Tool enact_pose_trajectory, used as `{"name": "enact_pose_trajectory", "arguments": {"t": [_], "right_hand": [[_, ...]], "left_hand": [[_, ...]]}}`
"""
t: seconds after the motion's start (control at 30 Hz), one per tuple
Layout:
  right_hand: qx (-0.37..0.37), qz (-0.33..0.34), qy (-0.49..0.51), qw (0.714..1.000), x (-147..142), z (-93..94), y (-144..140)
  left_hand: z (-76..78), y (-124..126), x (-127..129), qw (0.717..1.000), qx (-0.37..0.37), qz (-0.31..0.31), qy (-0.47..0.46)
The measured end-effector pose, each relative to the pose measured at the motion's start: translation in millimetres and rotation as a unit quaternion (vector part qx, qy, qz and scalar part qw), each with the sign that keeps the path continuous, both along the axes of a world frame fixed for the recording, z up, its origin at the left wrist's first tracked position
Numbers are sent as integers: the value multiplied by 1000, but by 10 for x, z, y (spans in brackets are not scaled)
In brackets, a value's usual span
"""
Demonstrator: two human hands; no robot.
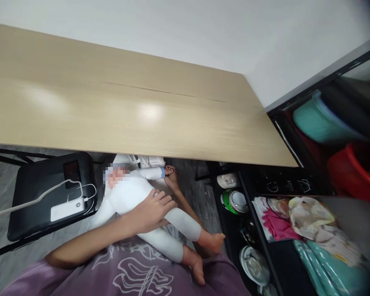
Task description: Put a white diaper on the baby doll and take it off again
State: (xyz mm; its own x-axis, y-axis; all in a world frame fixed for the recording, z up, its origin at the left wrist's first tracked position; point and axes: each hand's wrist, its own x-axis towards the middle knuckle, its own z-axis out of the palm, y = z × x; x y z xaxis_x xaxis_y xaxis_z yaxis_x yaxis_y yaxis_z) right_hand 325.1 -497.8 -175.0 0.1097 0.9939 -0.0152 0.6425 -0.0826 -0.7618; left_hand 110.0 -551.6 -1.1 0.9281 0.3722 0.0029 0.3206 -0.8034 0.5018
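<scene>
A baby doll (132,193) in a white suit with a blue cuff lies on its back across my lap. Its head points to the far left and its bare feet to the right; the head area is blurred. My left hand (156,207) wraps over the doll's hip and upper thigh, the thumb side out of sight. Reaching beneath the doll's legs, my right arm leads to my right hand (172,180), closed around the doll's small hand (169,170) at the cuff. Part of my right fingers is hidden.
A wooden table (142,123) spans the front. On the left, a white power bank (67,209) with a cable lies on a black stool (33,185). To the right, black shelves (283,263) hold cans, bags and cloths, with a teal basin (320,119) and red basin (354,172) above.
</scene>
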Motion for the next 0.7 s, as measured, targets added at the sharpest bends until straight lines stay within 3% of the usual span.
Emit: {"name": "enact_pose_trajectory", "arguments": {"t": [0.1, 0.17, 0.27, 0.37, 0.5, 0.6, 0.63, 0.7], "right_hand": [[33, -114, -17, 993, 56, -5, -245], [75, -110, -22, 991, 105, 101, -392], [115, 20, -31, 993, 123, 352, -410], [59, 176, -53, 981, 30, 612, -204], [-24, 245, -86, 965, -159, 937, 80], [18, 280, -122, 952, -284, 1189, 150], [39, 290, -138, 946, -326, 1269, 155], [72, 305, -162, 936, -414, 1416, 162]], "left_hand": [[-19, -12, -28, 1000, 7, 3, -11], [-47, -26, -34, 1000, 14, -3, -19], [-76, -12, -26, 999, 6, -24, -44], [-31, 50, -26, 996, -20, -52, -70], [81, 53, -237, 994, -32, -28, -98], [-31, -118, -704, 981, -12, 107, -159], [-126, -198, -908, 964, 1, 191, -187], [-366, -358, -1329, 901, -4, 391, -190]]}}
